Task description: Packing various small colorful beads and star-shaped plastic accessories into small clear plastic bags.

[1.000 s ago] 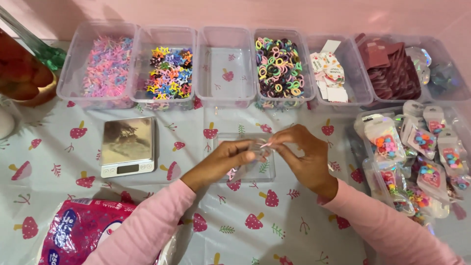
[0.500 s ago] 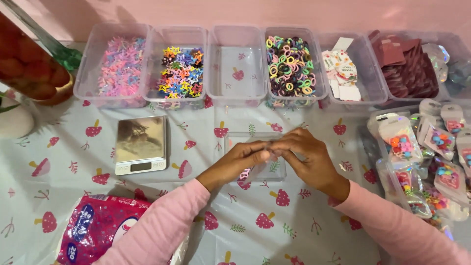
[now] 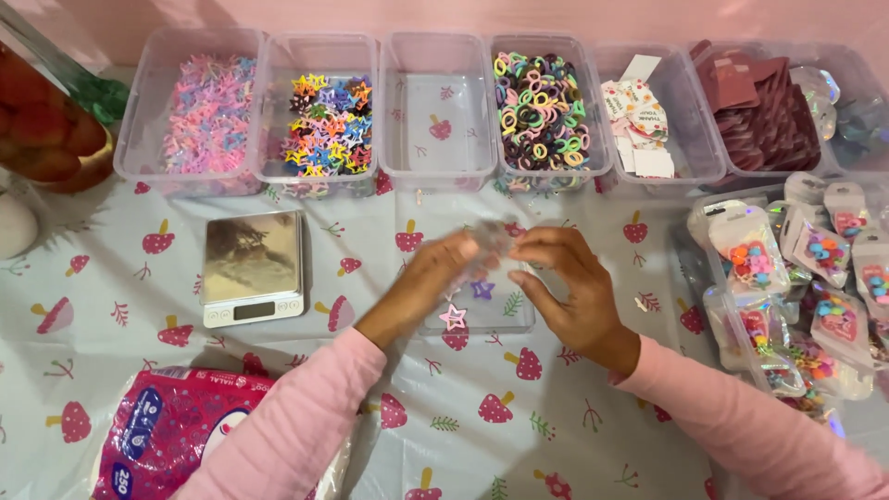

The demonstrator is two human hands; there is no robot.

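Observation:
My left hand [image 3: 421,285] and my right hand [image 3: 567,287] meet above a clear shallow tray [image 3: 519,319] at the middle of the table. Both pinch a small clear plastic bag [image 3: 491,243] between their fingertips. Under the hands, in the tray, lie a pink star clip [image 3: 453,318] and a purple star clip [image 3: 482,290]. Both sleeves are pink.
Clear bins line the back: pastel clips [image 3: 206,116], bright star clips [image 3: 324,125], an almost bare bin [image 3: 437,111], coloured hair ties [image 3: 540,109], paper tags [image 3: 641,120], dark red cards [image 3: 761,116]. A small scale [image 3: 252,268] stands left. Filled packets [image 3: 796,287] pile right. A pink wrapped pack [image 3: 171,435] lies front left.
The hands lifted slightly toward the bins with the clear bag. Two star clips now show in the tray beneath them. The view shifted a little.

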